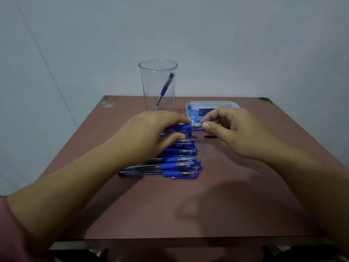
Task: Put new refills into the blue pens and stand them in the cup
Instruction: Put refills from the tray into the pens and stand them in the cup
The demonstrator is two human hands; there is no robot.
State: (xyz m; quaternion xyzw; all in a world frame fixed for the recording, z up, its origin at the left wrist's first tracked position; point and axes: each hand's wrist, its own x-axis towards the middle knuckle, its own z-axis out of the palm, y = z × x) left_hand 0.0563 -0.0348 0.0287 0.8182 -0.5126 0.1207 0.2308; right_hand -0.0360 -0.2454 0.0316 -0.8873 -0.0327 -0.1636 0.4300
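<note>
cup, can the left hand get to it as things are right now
Probably yes: the cup stands just beyond the left hand with nothing between them. That hand grips a pen, though, whose end the right hand pinches, so it is not free.

Showing smooth, glossy see-through plastic in the tall clear cup (149, 86). Repeating that clear plastic in the barrels of the row of blue-capped pens (177, 165), with matt blue grips looking rubbery. Matching it in the blue pen in the cup (165, 87) and the blurred held pen (186, 127). Gleaming faintly on the white rectangular plastic tray (213, 103). Lying matt and scuffed across the reddish-brown tabletop (188, 214). Appearing as pink cloth at the sleeve (11, 233).
</note>
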